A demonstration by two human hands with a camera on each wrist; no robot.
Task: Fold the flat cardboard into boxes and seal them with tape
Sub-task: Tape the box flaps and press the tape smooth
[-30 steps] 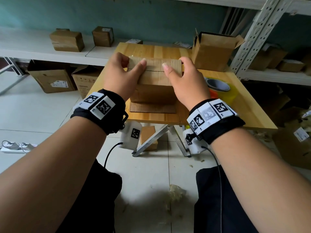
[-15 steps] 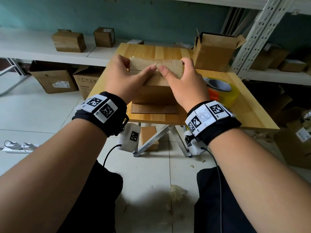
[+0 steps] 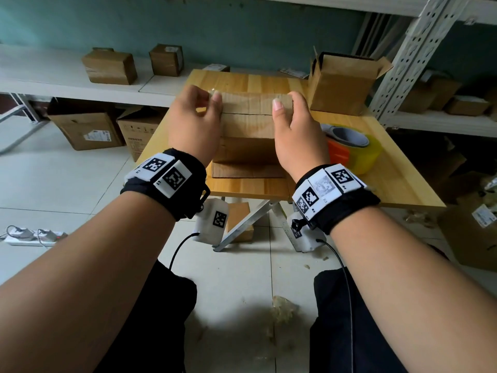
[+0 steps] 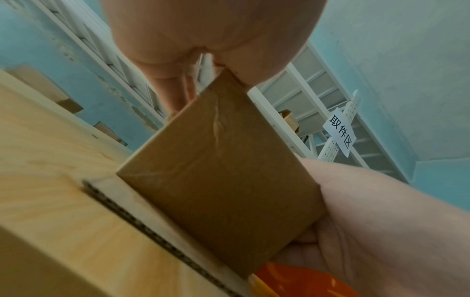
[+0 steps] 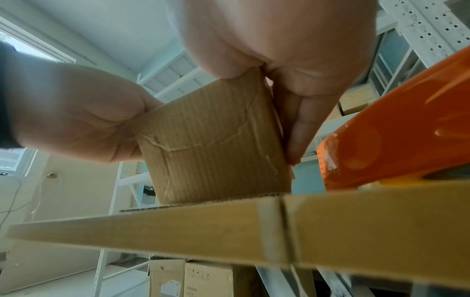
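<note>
Two flaps may spring open

Head view: left hand (image 3: 193, 122) and right hand (image 3: 294, 130) clasp the box (image 3: 248, 125) mid-table (image 3: 403, 179), thumbs on its flaps; tape (image 3: 355, 146) at 3 o'clock.

Wrist views: fingers curled round the box ends; letting go for tape risks the flaps reopening.

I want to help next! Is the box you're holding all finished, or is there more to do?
Not finished yet. Done: the box is folded into shape and its top flaps are down. In hand: the left hand and right hand hold the flaps shut. Left: I can't see tape across the top seam, and the tape dispenser sits unused on the table. A flat cardboard piece under it still needs folding.
</note>
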